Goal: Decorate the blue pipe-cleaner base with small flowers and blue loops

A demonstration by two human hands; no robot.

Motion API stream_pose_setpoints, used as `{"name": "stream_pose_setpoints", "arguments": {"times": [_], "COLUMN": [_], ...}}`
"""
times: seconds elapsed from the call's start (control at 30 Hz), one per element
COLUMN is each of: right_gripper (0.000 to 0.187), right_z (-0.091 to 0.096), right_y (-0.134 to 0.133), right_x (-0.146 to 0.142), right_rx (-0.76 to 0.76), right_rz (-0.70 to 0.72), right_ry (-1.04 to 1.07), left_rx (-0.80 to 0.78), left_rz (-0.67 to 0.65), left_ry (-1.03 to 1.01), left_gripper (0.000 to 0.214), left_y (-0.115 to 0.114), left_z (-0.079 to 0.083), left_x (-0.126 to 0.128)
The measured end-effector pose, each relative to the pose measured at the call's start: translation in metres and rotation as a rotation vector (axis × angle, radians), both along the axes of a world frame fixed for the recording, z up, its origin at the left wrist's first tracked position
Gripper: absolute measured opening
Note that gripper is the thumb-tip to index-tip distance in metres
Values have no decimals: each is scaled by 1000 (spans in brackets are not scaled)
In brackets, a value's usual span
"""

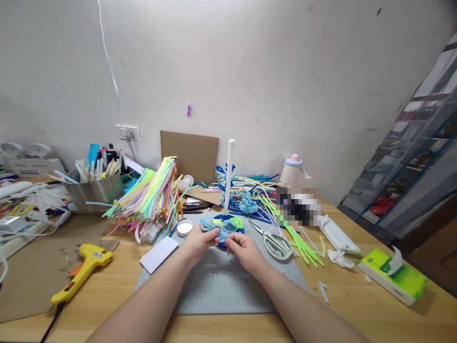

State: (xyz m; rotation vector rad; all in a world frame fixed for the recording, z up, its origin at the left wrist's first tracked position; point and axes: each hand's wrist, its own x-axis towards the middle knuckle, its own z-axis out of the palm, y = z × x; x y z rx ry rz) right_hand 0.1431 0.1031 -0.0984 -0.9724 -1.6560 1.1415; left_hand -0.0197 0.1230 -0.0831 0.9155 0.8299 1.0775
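Note:
Over the grey mat (224,290), my left hand (200,244) is closed on a light-blue pipe-cleaner piece (210,225) bent into loops. My right hand (245,251) pinches the same piece at its right side, fingertips together. Just behind the fingers sits a dark-blue base with yellow and green fuzzy parts (237,223), partly hidden. From it rises a white fuzzy stem (229,176), upright, with blue curled pipe cleaners beside it. Scissors (274,242) with pale handles lie right of my right hand. A small round white lid (184,227) is left of my left hand.
A yellow glue gun (84,271) and a white card (159,255) lie to the left. Behind stand a big bundle of coloured pipe cleaners (150,195) and a metal holder of sticks (94,193). Green pipe cleaners (298,243) and a tissue pack (392,276) are on the right.

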Motion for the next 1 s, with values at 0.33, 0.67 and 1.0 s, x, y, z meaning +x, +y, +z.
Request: {"name": "stream_pose_setpoints", "arguments": {"times": [0.33,0.67,1.0], "right_gripper": [30,23,18], "right_z": [2,6,12], "right_y": [-4,3,0], "right_x": [-3,8,17], "right_rx": [-21,110,476], "right_rz": [-73,-235,115], "right_ry": [81,-108,-553], "left_rx": [44,391,852], "left_rz": [-1,443,-148], "left_ry": [3,404,1086], "left_gripper": [31,39,19], "left_y": [-3,5,-26], "left_z": [2,20,30], "left_x": [3,-13,1]}}
